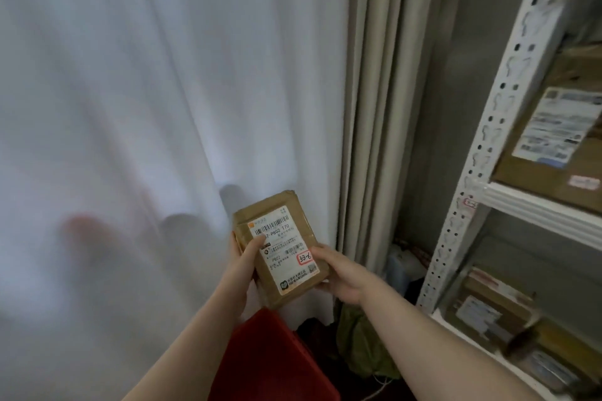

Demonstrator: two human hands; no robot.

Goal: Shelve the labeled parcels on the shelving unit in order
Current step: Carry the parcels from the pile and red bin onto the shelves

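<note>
White curtain [130, 107] behind, tall white shelving unit [488, 140] at right with brown boxes [537, 159] on it. Small brown parcel [286, 286] up in front of the curtain, well away from the shelves. Left hand [242, 262] gripping it, thumb on the label [283, 238]. Right hand [342, 277] curled round its right edge. Red bin [270, 358] below.

Left hand [243, 267] and right hand [340, 274] grip the parcel [282, 259].

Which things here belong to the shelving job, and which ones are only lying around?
Job: brown parcel, gripped by left hand and right hand; white shelving unit; shelved boxes.
Lying about: white curtain; beige curtain; green cloth on floor; red container, role unclear.
</note>
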